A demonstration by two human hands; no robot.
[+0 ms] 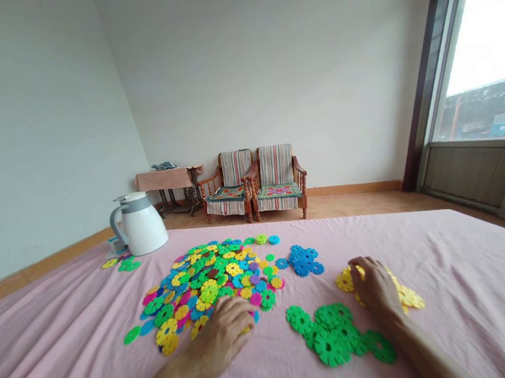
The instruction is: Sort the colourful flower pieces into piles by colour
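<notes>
Many flat notched plastic discs in mixed colours form a large pile (208, 274) left of centre on the pink cloth. At the pile's near right edge is my left hand (229, 330), its fingers curled down, with a bit of yellow showing beneath them; what they grip is hidden. My right hand (375, 287) rests over the group of yellow discs (409, 297) on the right, fingers bent downward and their tips partly hidden. Green discs (332, 338) lie overlapping between the hands, nearer me. Behind them sits a smaller blue group (302, 260).
A white and grey jug (143, 227) stands at the table's far left, beside a few discs (129, 264). The pink tablecloth (466, 267) is wrinkled. Beyond the table are two wooden chairs (277, 173) and a small side table (164, 179).
</notes>
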